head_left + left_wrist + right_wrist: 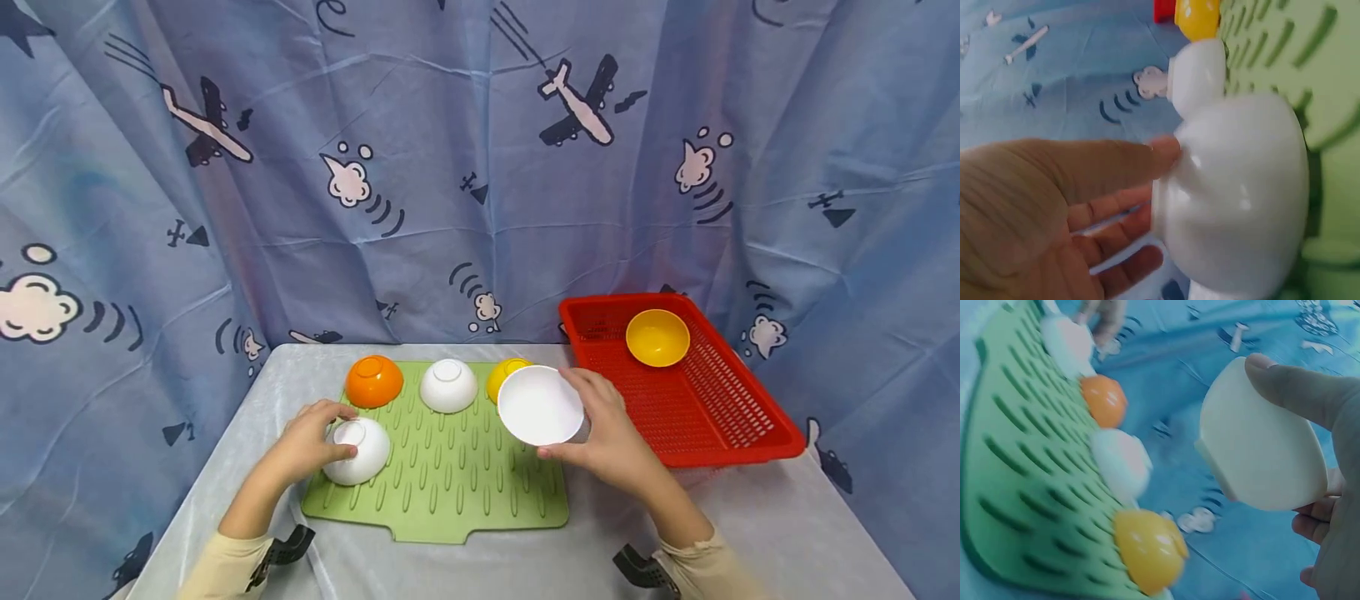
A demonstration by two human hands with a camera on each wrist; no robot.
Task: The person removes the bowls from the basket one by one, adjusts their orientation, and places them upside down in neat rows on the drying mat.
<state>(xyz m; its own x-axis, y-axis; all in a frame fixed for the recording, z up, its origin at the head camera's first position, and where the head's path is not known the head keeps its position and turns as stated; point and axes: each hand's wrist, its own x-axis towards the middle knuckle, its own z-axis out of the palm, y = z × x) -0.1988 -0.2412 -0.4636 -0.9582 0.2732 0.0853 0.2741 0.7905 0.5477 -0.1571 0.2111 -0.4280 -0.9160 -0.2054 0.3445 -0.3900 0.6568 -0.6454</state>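
Observation:
My right hand (pixel 600 433) holds a white bowl (pixel 540 406) up off the table, tilted with its hollow facing me; in the right wrist view the thumb (pixel 1297 384) lies over the bowl (pixel 1260 450). My left hand (pixel 315 433) grips an upturned white bowl (pixel 358 451) at the near left of the green drying mat (pixel 450 483); the left wrist view shows the fingers (pixel 1116 165) against that bowl (pixel 1235 194). Along the mat's far edge stand an upturned orange bowl (pixel 373 381), a white bowl (pixel 448 385) and a yellow bowl (pixel 504 373), the last partly hidden.
A red perforated basket (pixel 697 408) stands at the right of the grey table (pixel 600 550), with a yellow bowl (pixel 657 337) upright in its far end. A blue curtain (pixel 450 167) printed with aeroplanes hangs close behind the table.

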